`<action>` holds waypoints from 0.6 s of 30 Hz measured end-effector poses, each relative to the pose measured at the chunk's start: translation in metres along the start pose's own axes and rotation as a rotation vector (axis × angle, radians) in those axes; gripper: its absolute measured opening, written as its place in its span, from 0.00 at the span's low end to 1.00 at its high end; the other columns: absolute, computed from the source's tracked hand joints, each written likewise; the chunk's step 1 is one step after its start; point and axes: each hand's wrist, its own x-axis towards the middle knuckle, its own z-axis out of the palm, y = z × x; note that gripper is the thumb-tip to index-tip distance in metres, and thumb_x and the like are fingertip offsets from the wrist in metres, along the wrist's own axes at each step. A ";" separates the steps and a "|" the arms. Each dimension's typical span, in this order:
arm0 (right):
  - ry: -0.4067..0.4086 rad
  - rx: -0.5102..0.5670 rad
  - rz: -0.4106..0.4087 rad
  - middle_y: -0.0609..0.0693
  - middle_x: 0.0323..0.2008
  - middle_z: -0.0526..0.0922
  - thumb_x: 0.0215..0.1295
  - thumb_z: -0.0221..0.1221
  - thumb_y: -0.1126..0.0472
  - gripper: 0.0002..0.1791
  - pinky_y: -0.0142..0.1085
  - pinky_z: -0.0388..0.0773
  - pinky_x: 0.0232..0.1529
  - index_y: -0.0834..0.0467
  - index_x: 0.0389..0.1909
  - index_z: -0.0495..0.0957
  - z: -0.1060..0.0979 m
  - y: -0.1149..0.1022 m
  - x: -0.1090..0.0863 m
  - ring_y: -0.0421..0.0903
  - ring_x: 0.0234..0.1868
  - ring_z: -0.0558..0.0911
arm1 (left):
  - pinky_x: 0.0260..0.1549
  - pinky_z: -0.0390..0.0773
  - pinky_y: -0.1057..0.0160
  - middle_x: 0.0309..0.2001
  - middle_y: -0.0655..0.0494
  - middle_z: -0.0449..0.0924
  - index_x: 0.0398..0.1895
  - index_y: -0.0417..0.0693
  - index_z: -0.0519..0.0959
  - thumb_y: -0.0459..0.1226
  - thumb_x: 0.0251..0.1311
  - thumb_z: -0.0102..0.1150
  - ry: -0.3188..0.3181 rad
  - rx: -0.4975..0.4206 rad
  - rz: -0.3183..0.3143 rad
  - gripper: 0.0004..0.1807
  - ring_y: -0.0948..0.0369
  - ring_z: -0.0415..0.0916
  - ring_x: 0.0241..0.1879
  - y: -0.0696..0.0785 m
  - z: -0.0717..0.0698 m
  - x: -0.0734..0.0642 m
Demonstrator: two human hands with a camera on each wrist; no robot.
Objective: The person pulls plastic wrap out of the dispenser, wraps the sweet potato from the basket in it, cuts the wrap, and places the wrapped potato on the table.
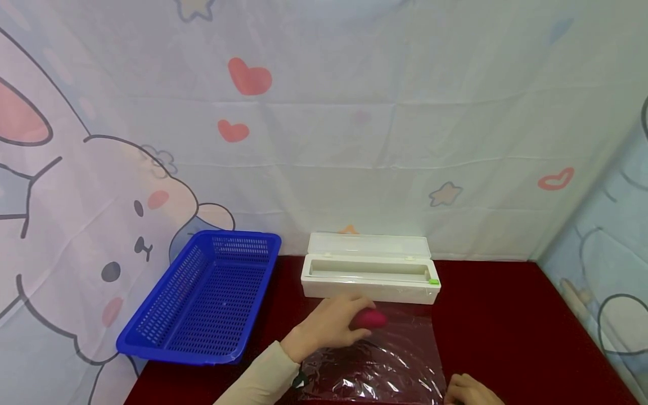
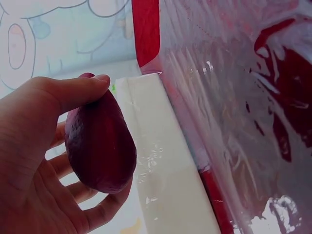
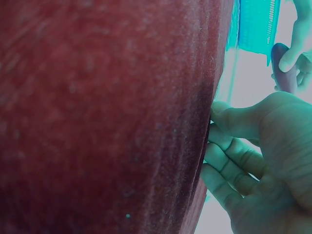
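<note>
Two hands work at one table [image 1: 486, 326] covered in dark red. The left hand [image 1: 334, 323] holds one oblong purple-red sweet potato [image 1: 373, 319], or what looks like one, its fingers and thumb curled round it; in the head view it is over the far part of one sheet of clear cling film [image 1: 400, 360].

Taking the sweet potato as the centre of the dial, one white cling film dispenser [image 1: 372, 292] stands at twelve o'clock, its one lid [image 1: 368, 246] raised and one green slider [image 1: 433, 282] at its three o'clock end. The film spreads from the dispenser's front toward six o'clock. One blue plastic basket [image 1: 217, 304] lies at nine o'clock, well apart.

The right hand [image 1: 471, 390] is at four o'clock, just beside the film's near corner, fingertips at the table edge; I cannot tell whether they pinch the film.
</note>
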 end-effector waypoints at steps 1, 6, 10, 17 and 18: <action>0.004 -0.001 -0.002 0.28 0.28 0.69 0.63 0.72 0.53 0.13 0.29 0.67 0.28 0.43 0.22 0.79 0.000 0.000 0.000 0.26 0.31 0.64 | 0.40 0.82 0.66 0.56 0.61 0.84 0.64 0.59 0.80 0.51 0.63 0.74 -0.005 -0.003 -0.008 0.27 0.65 0.82 0.47 0.000 0.001 0.000; 0.012 0.000 -0.004 0.29 0.28 0.68 0.64 0.71 0.52 0.14 0.29 0.66 0.28 0.42 0.22 0.79 0.000 -0.001 0.000 0.26 0.31 0.64 | 0.37 0.82 0.67 0.56 0.61 0.85 0.65 0.60 0.80 0.52 0.63 0.74 -0.018 -0.009 -0.026 0.27 0.65 0.82 0.46 -0.001 0.007 0.002; 0.010 -0.001 -0.009 0.28 0.28 0.68 0.64 0.71 0.51 0.14 0.29 0.65 0.29 0.43 0.22 0.78 0.000 0.000 0.000 0.26 0.31 0.64 | 0.37 0.82 0.66 0.57 0.61 0.84 0.65 0.61 0.80 0.52 0.64 0.73 -0.024 -0.004 -0.031 0.27 0.65 0.82 0.47 -0.002 0.012 0.003; 0.017 -0.011 -0.042 0.28 0.28 0.68 0.63 0.72 0.52 0.13 0.29 0.65 0.29 0.43 0.23 0.78 0.002 0.003 0.000 0.26 0.32 0.63 | 0.38 0.82 0.66 0.60 0.61 0.83 0.66 0.61 0.80 0.53 0.64 0.73 -0.024 -0.004 -0.033 0.28 0.65 0.83 0.49 -0.001 0.018 0.004; 0.020 -0.011 -0.045 0.27 0.28 0.68 0.63 0.72 0.52 0.13 0.29 0.65 0.29 0.43 0.23 0.78 0.002 0.003 0.000 0.25 0.32 0.63 | 0.38 0.82 0.66 0.60 0.61 0.83 0.66 0.61 0.80 0.53 0.64 0.73 -0.026 -0.005 -0.034 0.28 0.65 0.83 0.50 -0.001 0.018 0.004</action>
